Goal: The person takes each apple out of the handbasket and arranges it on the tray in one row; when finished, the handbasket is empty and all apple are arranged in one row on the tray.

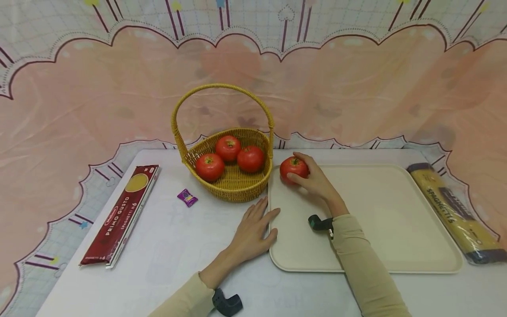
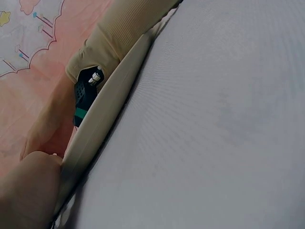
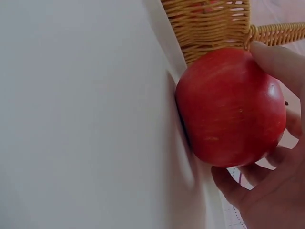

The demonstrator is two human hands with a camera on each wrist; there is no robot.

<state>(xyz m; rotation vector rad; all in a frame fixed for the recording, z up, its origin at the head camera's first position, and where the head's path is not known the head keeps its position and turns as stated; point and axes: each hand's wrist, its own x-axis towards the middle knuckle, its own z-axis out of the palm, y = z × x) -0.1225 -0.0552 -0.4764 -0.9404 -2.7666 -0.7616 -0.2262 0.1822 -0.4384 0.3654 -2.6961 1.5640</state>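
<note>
At the back left corner of the beige tray (image 1: 380,220), my right hand (image 1: 317,178) holds a red apple (image 1: 292,167) between thumb and fingers. The right wrist view shows this apple (image 3: 228,109) close against the tray; whether it bears its weight there I cannot tell. My left hand (image 1: 251,235) has its fingers spread at the tray's left edge, thumb and index finger reaching over the rim. Three more apples (image 1: 210,167) lie in the yellow wicker basket (image 1: 237,193), just left of the held one.
A purple-wrapped candy (image 1: 187,198) lies in front of the basket. Farther left is a red spaghetti pack (image 1: 119,215). Along the tray's right side lies a yellow spaghetti bag (image 1: 455,211). A patterned cloth (image 1: 336,97) hangs behind the white table (image 1: 166,246).
</note>
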